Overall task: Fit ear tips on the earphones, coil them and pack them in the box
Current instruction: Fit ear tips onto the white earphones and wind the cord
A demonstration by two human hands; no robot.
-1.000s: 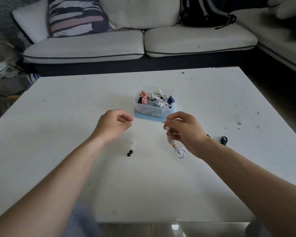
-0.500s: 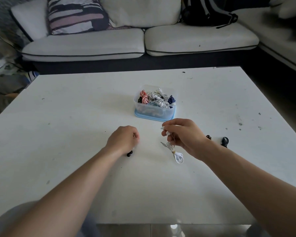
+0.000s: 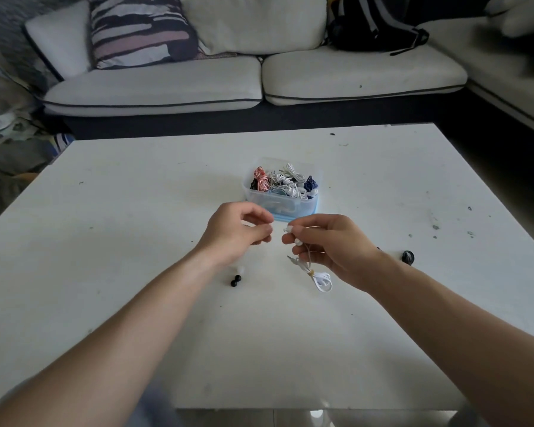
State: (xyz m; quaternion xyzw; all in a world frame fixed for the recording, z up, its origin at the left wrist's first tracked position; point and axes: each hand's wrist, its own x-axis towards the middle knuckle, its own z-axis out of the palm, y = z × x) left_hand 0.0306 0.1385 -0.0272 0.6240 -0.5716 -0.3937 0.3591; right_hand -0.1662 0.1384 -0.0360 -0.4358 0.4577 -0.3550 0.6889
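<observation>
My right hand [image 3: 333,245] pinches a pair of white earphones just in front of the box, above the table. Its two earbuds [image 3: 292,235] stick out to the left of my fingers. The tied white cable [image 3: 322,280] hangs down to the table. My left hand [image 3: 236,232] is raised a little left of the earbuds. Its thumb and forefinger pinch together on what looks like a small pale ear tip, hardly visible. The clear plastic box [image 3: 278,204] on its blue lid holds several coiled earphones in pink, white and blue.
Two black ear tips [image 3: 235,280] and a pale one [image 3: 240,269] lie on the white table [image 3: 136,241] below my left wrist. A black earpiece [image 3: 408,257] lies right of my right wrist. A sofa stands beyond the table's far edge.
My left hand dropped to the table by the loose ear tips, then rose again towards the earbuds with its fingertips pinched. My right hand stayed in place holding the earphones.
</observation>
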